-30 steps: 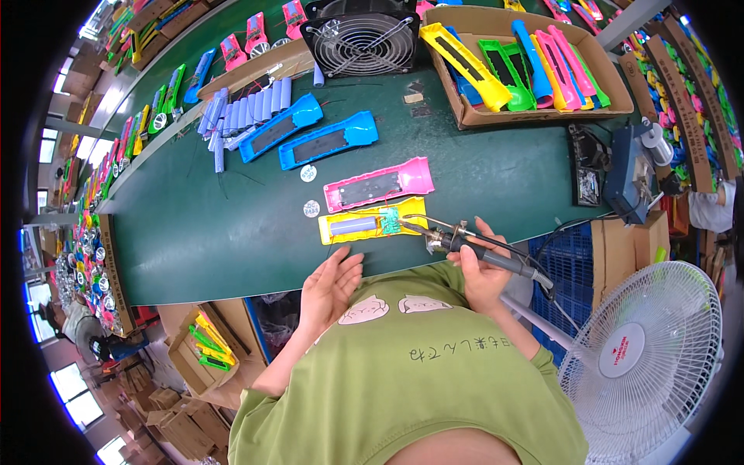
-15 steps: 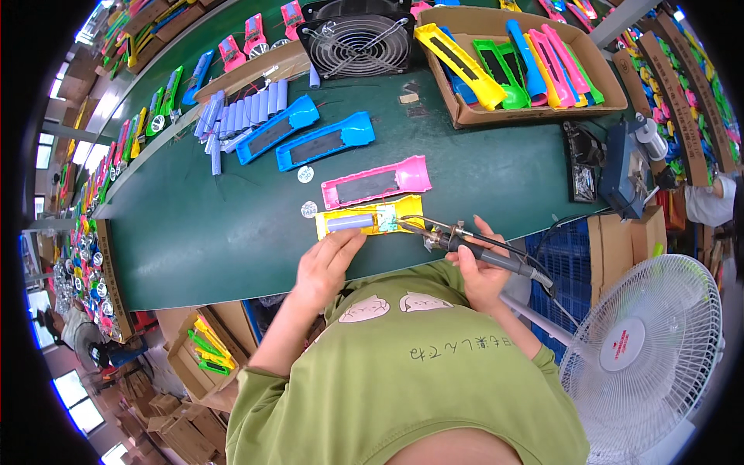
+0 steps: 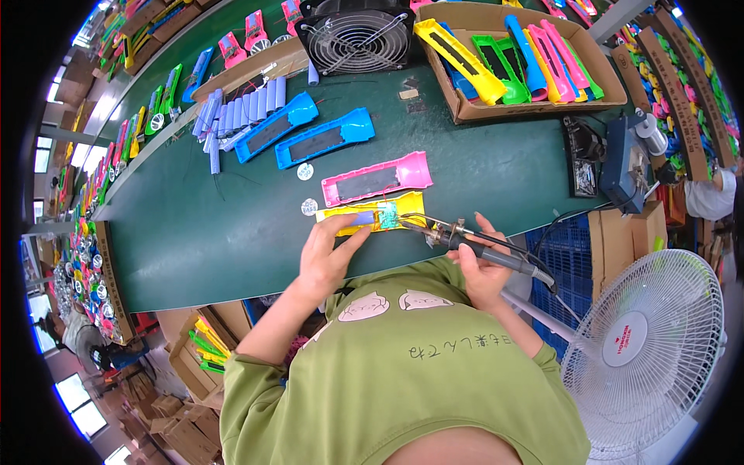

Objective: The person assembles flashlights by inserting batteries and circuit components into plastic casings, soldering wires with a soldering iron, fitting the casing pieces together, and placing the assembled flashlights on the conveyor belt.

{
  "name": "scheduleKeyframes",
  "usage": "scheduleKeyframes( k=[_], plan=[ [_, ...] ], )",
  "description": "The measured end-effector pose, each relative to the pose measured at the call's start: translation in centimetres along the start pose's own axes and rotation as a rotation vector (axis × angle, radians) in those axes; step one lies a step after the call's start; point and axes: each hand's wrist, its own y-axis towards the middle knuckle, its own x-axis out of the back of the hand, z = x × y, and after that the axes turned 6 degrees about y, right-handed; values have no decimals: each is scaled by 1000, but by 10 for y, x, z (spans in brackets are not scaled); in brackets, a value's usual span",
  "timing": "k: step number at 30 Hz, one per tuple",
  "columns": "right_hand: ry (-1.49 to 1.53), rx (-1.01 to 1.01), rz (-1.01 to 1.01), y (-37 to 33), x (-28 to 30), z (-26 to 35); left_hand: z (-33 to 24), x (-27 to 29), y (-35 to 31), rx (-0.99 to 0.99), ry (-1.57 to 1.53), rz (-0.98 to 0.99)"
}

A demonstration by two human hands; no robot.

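Yellow shell (image 3: 408,205) & pink shell (image 3: 411,172), ctr: smooth, glossy plastic. Box (image 3: 535,113), upper R: matt cardbd. Bench (image 3: 209,240): smooth w/ slight sheen; shirt (image 3: 341,387), btm: matt cloth.

The left hand (image 3: 324,260) is at the left end of a yellow shell (image 3: 411,204), its fingers partly covering the battery (image 3: 362,218). The right hand (image 3: 482,273) holds a soldering iron (image 3: 490,255), tip by the green board (image 3: 387,216). Just beyond lies a pink shell (image 3: 414,173); farther left, two blue shells (image 3: 357,124) and a battery pile (image 3: 249,107). A box (image 3: 536,113) stands far right.
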Motion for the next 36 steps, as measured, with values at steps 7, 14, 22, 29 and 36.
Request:
scheduleKeyframes(
  k=[7,14,22,29,36],
  plan=[
    [91,-57,-8,1,-6,10,-26,-22,7,350,-187,-184],
    [10,34,-20,2,-6,5,-28,-16,13,171,24,-52],
    [143,-76,-28,-2,-3,4,-27,-19,11,85,109,-55],
    [152,-144,-108,1,-10,9,-26,-21,11,65,109,-51],
    [183,-183,-74,1,-7,2,-26,-20,10,75,101,-51]
  ],
)
